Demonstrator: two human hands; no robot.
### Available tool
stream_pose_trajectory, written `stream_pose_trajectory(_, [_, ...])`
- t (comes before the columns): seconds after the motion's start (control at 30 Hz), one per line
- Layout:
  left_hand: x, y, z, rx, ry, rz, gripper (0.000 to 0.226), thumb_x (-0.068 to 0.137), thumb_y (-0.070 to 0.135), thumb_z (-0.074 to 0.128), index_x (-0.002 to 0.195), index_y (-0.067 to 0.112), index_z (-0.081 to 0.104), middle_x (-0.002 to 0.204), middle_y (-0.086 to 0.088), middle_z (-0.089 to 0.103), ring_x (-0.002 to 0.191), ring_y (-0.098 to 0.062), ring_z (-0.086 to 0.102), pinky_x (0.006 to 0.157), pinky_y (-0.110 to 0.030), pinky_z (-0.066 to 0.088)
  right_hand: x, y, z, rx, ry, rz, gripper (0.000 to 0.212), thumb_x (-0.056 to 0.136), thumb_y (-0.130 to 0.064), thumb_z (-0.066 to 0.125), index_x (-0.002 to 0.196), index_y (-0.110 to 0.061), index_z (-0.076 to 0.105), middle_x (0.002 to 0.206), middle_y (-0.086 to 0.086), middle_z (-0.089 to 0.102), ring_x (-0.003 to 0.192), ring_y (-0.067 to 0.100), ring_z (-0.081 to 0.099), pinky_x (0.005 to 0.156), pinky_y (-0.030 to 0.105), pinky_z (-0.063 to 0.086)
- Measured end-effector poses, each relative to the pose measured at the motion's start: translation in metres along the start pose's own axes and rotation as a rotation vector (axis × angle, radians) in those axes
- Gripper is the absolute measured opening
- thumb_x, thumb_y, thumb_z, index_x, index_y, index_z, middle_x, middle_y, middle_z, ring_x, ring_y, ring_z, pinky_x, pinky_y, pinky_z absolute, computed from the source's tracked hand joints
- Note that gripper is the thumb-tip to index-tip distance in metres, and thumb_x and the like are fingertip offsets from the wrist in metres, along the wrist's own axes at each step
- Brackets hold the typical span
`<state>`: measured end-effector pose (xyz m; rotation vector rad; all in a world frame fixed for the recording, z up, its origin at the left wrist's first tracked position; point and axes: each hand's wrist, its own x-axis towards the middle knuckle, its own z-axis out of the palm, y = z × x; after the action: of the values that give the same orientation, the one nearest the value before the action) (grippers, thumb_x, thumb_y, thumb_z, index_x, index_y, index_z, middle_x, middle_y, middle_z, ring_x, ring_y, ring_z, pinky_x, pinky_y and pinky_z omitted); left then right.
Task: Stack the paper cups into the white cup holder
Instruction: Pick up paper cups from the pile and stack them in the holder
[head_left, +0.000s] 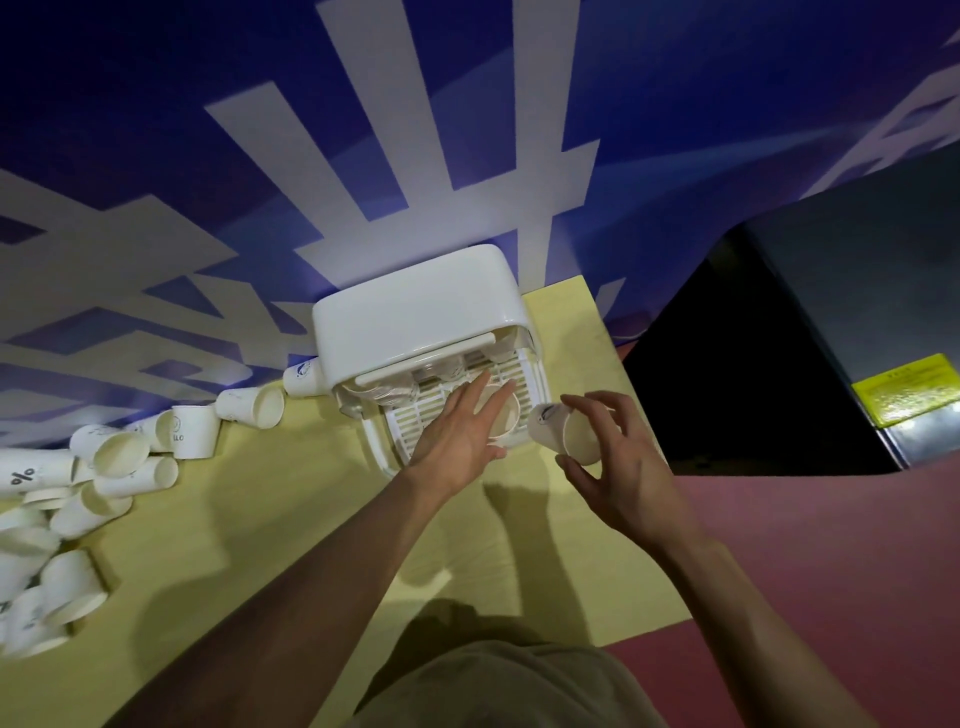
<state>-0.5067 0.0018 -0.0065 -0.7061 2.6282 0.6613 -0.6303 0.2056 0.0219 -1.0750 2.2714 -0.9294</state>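
1. The holder (415, 317) sits at 12 o'clock on the table (270, 519); only a few cups show inside, so most work seems left.
2. Left hand (457, 441), fingers straight, rests on a cup (506, 415) on the tray; right hand (618, 457) pinches another cup (558, 428).
3. Loose cups (104, 467) crowd 9 o'clock; the table edge lies near at 3 o'clock.
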Motion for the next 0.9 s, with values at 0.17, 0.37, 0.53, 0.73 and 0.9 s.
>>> stream_pose_trajectory(0.17, [-0.028, -0.007, 0.002, -0.126, 0.186, -0.055, 0.083, 0.095, 0.029, 0.067, 0.16, 0.03, 0.015, 0.164, -0.002, 0.016, 0.149, -0.025, 0.019, 0.11, -0.043, 0.04, 0.026, -0.035, 0.006, -0.04, -0.026, -0.13, 0.062, 0.09, -0.03, 0.073, 0.144, -0.033, 0.044, 0.145, -0.004, 0.036, 0.123, 0.02, 0.051, 0.083, 0.037, 0.058])
stream_pose_trajectory(0.37, [-0.063, -0.022, 0.001, -0.176, 0.285, -0.066, 0.076, 0.094, 0.023, 0.067, 0.157, 0.027, 0.025, 0.154, 0.0, 0.028, 0.14, -0.025, 0.035, 0.109, -0.04, 0.045, 0.054, -0.047, 0.032, -0.322, -0.142, -0.235, 0.065, 0.087, -0.031, 0.075, 0.145, -0.027, 0.045, 0.145, 0.005, 0.041, 0.12, 0.031, 0.051, 0.063, 0.045, 0.059])
stream_pose_trajectory(0.53, [-0.097, -0.04, -0.001, -0.215, 0.34, -0.074, 0.068, 0.094, 0.021, 0.064, 0.154, 0.028, 0.032, 0.148, 0.004, 0.031, 0.137, -0.017, 0.035, 0.107, -0.031, 0.042, 0.076, -0.041, 0.064, -0.484, -0.235, -0.218, 0.069, 0.089, -0.037, 0.076, 0.149, -0.027, 0.045, 0.144, 0.008, 0.048, 0.121, 0.032, 0.055, 0.075, 0.043, 0.057])
stream_pose_trajectory(0.73, [-0.141, -0.077, 0.012, -0.279, 0.352, -0.161, 0.067, 0.094, 0.021, 0.064, 0.153, 0.031, 0.033, 0.147, 0.006, 0.033, 0.134, -0.016, 0.036, 0.109, -0.029, 0.04, 0.088, -0.045, 0.084, -0.486, -0.282, -0.13, 0.07, 0.091, -0.044, 0.072, 0.153, -0.032, 0.042, 0.154, 0.003, 0.045, 0.129, 0.029, 0.055, 0.091, 0.04, 0.054])
stream_pose_trajectory(0.9, [-0.172, -0.106, 0.022, -0.327, 0.356, -0.235, 0.067, 0.093, 0.021, 0.066, 0.152, 0.03, 0.036, 0.146, 0.006, 0.035, 0.132, -0.017, 0.038, 0.111, -0.035, 0.042, 0.074, -0.053, 0.077, -0.532, -0.219, -0.096, 0.076, 0.088, -0.041, 0.077, 0.152, -0.021, 0.042, 0.153, 0.015, 0.046, 0.133, 0.04, 0.047, 0.102, 0.05, 0.049])
